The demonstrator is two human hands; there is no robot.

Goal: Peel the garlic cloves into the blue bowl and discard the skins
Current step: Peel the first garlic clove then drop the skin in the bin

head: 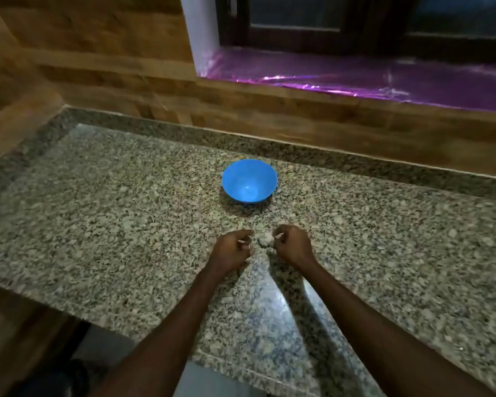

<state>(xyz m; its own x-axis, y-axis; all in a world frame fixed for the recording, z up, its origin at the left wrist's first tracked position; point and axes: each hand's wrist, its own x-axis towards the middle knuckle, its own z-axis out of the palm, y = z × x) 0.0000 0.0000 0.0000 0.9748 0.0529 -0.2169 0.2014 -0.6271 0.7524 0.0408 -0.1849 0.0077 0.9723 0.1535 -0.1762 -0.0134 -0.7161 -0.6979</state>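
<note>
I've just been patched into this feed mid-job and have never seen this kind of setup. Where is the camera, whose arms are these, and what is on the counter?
There is no machine here: a person works with bare hands, and the single picture comes from a wide-angle camera worn on their head, looking forward and down. The two forearms reach in from the bottom edge. The left hand and right hand hover close together over a speckled granite counter, fingers curled. Between them lies a small pale lump, probably the garlic, though it blends into the stone. Whether either hand pinches a bit of it is too small to tell. Beyond the hands stands the blue bowl, which looks empty. At the back is a wooden wall and a window sill with a shiny purple covering.
</note>
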